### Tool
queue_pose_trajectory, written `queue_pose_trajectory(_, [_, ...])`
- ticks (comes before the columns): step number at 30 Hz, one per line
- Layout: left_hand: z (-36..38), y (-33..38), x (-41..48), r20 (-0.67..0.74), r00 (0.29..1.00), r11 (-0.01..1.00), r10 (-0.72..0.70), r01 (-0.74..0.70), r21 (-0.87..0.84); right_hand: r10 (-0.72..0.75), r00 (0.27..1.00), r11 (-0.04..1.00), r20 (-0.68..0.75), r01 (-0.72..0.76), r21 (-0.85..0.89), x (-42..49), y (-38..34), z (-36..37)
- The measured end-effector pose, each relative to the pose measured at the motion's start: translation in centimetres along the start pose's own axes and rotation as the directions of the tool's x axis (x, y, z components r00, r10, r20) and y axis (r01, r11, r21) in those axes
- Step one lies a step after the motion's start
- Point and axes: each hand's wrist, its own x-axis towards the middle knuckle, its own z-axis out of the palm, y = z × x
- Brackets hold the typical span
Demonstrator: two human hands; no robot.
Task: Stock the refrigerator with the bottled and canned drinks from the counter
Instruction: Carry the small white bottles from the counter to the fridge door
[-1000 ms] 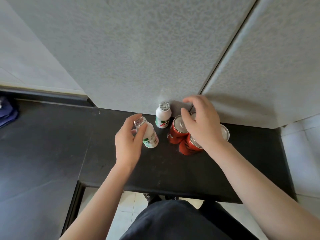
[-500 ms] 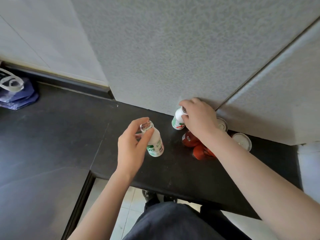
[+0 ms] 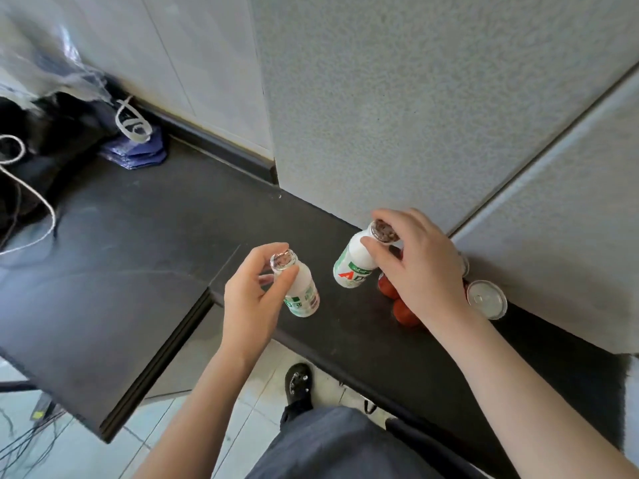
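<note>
**Both hands on small white bottles**

At frame centre, the left grip [image 3: 252, 305] is clamped round the neck of a green-labelled bottle [image 3: 305, 296] over the black tabletop [image 3: 138, 257]. To its right, the right grip [image 3: 420, 271] pinches the red-lettered bottle [image 3: 354, 266], which is tilted, beside the red cans [image 3: 404, 312].

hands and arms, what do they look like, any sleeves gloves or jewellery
The left hand and right hand are bare, as are the left forearm and right forearm. No sleeve shows, and no glove, watch, ring or bracelet is visible on the fingers or wrists.
</note>
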Motion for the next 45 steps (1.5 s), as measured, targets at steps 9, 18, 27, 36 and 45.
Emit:
queue_pose_trajectory(9, [-3.2,-1.0,-13.7,-0.329,0.921,0.976,-0.208,0.218,-0.006,-0.221,0.950,0.897,0.222,0.108,0.428,-6.6,-2.4,5.9])
queue_pose_trajectory(18, [-8.4,-0.8,-24.4,-0.660,0.695,0.944,-0.285,0.323,-0.068,-0.469,0.778,0.785,0.418,0.152,0.600,-12.5,-10.2,10.1])
queue_pose_trajectory(27, [-15.4,-2.1,-36.8,-0.872,0.415,0.950,-0.260,0.269,-0.156,-0.718,0.565,0.639,0.407,0.303,0.707,-22.0,-23.3,13.3])
queue_pose_trajectory(36, [-26.4,-4.5,-55.3,-0.932,0.248,0.934,-0.266,0.305,-0.185,-0.825,0.375,0.547,0.423,0.341,0.764,-38.8,-36.2,16.2])
queue_pose_trajectory(45, [-33.4,-5.2,-70.5,-0.965,-0.014,0.909,-0.261,0.334,-0.250,-0.899,0.243,0.433,0.365,0.362,0.826,-52.3,-46.4,17.2])
